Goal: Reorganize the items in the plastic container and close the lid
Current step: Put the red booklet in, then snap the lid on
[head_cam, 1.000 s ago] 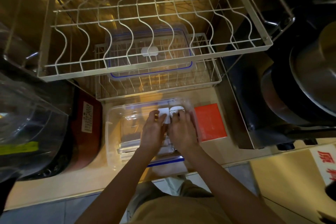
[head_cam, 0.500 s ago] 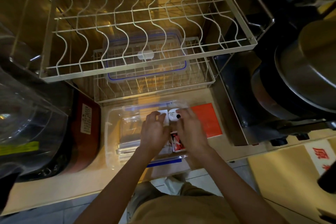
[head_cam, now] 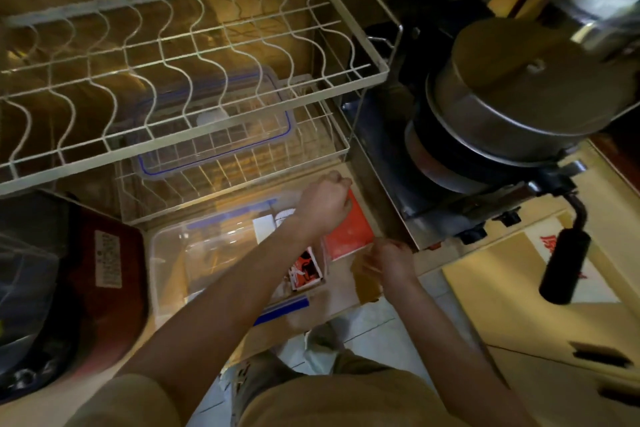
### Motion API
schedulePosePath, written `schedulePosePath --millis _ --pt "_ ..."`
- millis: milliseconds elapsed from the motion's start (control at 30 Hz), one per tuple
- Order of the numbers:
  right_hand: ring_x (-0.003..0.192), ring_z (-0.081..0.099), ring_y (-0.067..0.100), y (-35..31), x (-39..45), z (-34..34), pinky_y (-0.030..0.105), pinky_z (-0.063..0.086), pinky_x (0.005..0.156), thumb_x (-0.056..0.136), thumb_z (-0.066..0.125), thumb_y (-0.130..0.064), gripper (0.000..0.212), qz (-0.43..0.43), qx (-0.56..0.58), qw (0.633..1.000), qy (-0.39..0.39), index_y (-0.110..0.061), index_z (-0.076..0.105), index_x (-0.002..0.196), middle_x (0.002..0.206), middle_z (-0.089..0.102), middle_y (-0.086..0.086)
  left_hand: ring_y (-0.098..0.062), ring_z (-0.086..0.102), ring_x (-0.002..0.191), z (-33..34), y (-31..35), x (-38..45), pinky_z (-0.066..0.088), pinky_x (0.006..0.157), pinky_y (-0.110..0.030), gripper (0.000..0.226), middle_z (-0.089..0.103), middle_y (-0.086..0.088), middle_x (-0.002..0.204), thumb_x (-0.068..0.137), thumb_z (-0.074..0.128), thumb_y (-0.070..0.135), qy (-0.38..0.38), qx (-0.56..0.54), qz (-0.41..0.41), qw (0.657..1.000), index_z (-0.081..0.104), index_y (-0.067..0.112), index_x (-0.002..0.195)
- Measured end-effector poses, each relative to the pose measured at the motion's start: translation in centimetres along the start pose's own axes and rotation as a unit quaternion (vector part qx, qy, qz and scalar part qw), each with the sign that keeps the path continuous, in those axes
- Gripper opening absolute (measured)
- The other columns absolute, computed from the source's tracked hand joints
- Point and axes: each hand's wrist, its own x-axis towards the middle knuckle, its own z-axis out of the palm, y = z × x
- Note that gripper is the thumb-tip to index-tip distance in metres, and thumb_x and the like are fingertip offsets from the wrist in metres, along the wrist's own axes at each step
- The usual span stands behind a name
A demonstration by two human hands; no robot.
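Observation:
The clear plastic container (head_cam: 173, 253) sits open on the counter below the racks. Inside it, at its right end, lie a red-and-white packet (head_cam: 306, 270) and a white card (head_cam: 265, 227). Its clear lid with a blue seal (head_cam: 214, 135) rests on the lower wire rack. A flat orange packet (head_cam: 349, 232) lies on the counter just right of the container. My left hand (head_cam: 323, 204) reaches across the container, fingers curled on the orange packet's far edge. My right hand (head_cam: 391, 260) is at the packet's near right corner; motion blur hides its grip.
A two-tier white wire dish rack (head_cam: 194, 55) hangs over the container's far side. A dark red appliance (head_cam: 100, 270) stands to the left. Stacked metal pots (head_cam: 519, 94) and a pan with a black handle (head_cam: 564, 263) crowd the right.
Both hands left the items inside the container and moved right to the orange packet. The left hand now crosses over the container's right end. The camera turned right.

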Motion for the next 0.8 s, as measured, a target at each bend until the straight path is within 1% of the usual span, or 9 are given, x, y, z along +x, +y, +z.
schedulePosePath --millis 100,167,300,333,467,567,633,700,800 --pt "0.061 0.056 0.03 0.5 0.2 0.5 0.053 0.054 0.079 0.087 0.056 -0.014 0.016 0.068 0.004 0.997 -0.027 -0.001 0.055 0.078 0.072 0.055 0.019 -0.037 0.05 0.113 1.0 0.2 1.2 0.042 0.093 -0.042 0.039 0.052 -0.022 0.122 0.089 0.046 0.022 -0.055 0.09 -0.012 0.994 0.044 0.002 0.123" --pt "0.066 0.058 0.03 0.6 0.3 1.0 0.053 0.052 0.084 0.088 0.059 -0.021 0.02 0.09 0.009 0.995 -0.049 -0.002 0.055 0.092 0.082 0.057 0.02 -0.038 0.052 0.112 1.5 0.1 1.5 0.043 0.092 -0.042 0.04 0.054 -0.023 0.122 0.09 0.045 0.024 -0.083 0.108 -0.034 0.99 0.042 0.002 0.123" --pt "0.071 0.06 0.032 0.9 -0.1 1.6 0.047 0.052 0.072 0.092 0.054 -0.023 0.028 0.104 0.072 0.988 -0.085 -0.001 0.057 0.109 0.084 0.061 0.018 -0.04 0.055 0.107 2.1 0.0 1.0 0.045 0.087 -0.044 0.04 0.054 -0.023 0.119 0.091 0.044 0.021 -0.098 0.082 -0.041 0.991 0.037 0.002 0.126" --pt "0.075 0.06 0.032 1.0 -0.2 1.6 0.048 0.052 0.075 0.092 0.053 -0.022 0.025 0.103 0.097 0.986 -0.09 -0.002 0.055 0.108 0.085 0.061 0.018 -0.041 0.054 0.107 2.1 -0.1 0.9 0.045 0.087 -0.044 0.04 0.053 -0.023 0.118 0.09 0.045 0.02 -0.086 0.073 -0.037 0.993 0.038 0.003 0.126" --pt "0.097 0.057 0.033 0.7 -0.6 1.7 0.05 0.046 0.1 0.092 0.053 -0.02 0.019 0.077 0.12 0.987 -0.07 -0.006 0.051 0.106 0.085 0.058 0.012 -0.04 0.05 0.111 1.6 0.6 0.1 0.044 0.093 -0.045 0.041 0.051 -0.022 0.118 0.089 0.049 0.023 -0.021 0.031 -0.018 0.999 0.043 0.004 0.125" --pt "0.093 0.058 0.03 -0.1 -1.0 1.9 0.051 0.047 0.099 0.091 0.052 -0.017 0.019 0.017 0.121 0.991 -0.057 -0.008 0.051 0.108 0.088 0.06 0.012 -0.034 0.046 0.117 0.5 1.3 -1.1 0.038 0.101 -0.041 0.045 0.05 -0.018 0.121 0.089 0.051 0.021 0.053 -0.036 -0.015 0.998 0.043 0.009 0.131" --pt "0.096 0.06 0.029 -0.7 -1.5 2.3 0.05 0.047 0.099 0.091 0.052 -0.017 0.026 -0.043 0.103 0.992 -0.055 -0.011 0.05 0.116 0.106 0.062 0.016 -0.029 0.044 0.119 -0.6 1.3 -2.4 0.036 0.104 -0.038 0.047 0.049 -0.014 0.124 0.089 0.051 0.02 0.129 -0.091 -0.023 0.987 0.041 0.012 0.134" --pt "0.1 0.061 0.028 -1.4 -2.4 3.0 0.047 0.048 0.098 0.09 0.054 -0.02 0.026 -0.113 0.073 0.989 -0.06 -0.017 0.049 0.116 0.116 0.062 0.014 -0.025 0.045 0.118 -1.8 0.8 -4.1 0.037 0.103 -0.036 0.045 0.049 -0.012 0.124 0.09 0.051 0.019 0.204 -0.132 -0.038 0.969 0.041 0.013 0.134" --pt "0.095 0.062 0.019 -2.2 -4.0 4.4 0.035 0.051 0.088 0.091 0.056 -0.022 0.03 -0.237 0.013 0.967 -0.096 -0.019 0.051 0.12 0.109 0.063 0.005 -0.02 0.049 0.109 -3.3 -0.8 -7.1 0.042 0.094 -0.032 0.041 0.051 -0.01 0.119 0.09 0.053 0.02 0.296 -0.195 -0.076 0.932 0.046 0.012 0.131"
